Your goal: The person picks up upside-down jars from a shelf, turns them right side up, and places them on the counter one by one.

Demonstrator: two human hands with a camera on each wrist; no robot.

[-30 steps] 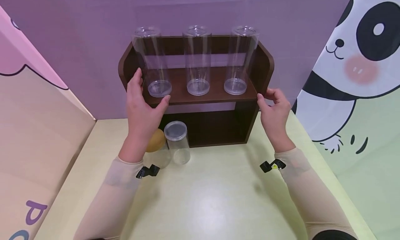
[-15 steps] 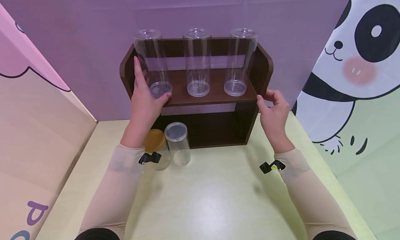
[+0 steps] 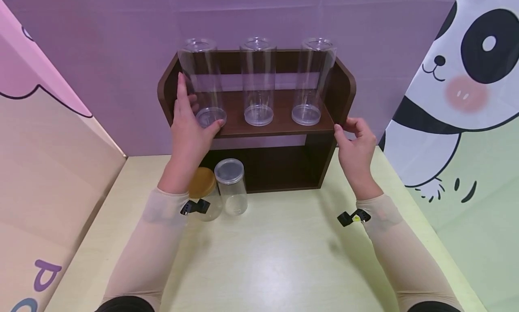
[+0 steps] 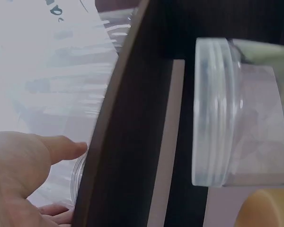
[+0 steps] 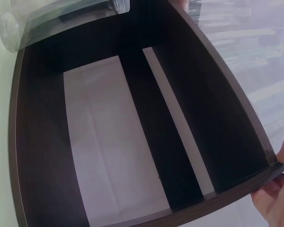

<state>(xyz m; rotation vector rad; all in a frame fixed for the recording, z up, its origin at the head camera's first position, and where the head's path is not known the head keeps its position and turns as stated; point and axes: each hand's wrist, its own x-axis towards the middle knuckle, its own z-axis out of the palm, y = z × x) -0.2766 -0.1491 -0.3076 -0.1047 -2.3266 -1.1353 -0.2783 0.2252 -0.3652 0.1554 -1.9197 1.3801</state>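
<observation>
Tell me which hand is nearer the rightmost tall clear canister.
Right. The right hand grips the dark brown shelf at its right front edge, beside the rightmost canister; the left hand is farther across, at the leftmost canister.

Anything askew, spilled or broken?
Nothing stands out. Three tall clear cylindrical containers stand in a row on the upper tier of the dark brown wooden rack; a clear grey-lidded jar and clear orange-lidded jar stand before it. No spill or damage visible.

Three cylinders on rack; two jars before.
</observation>
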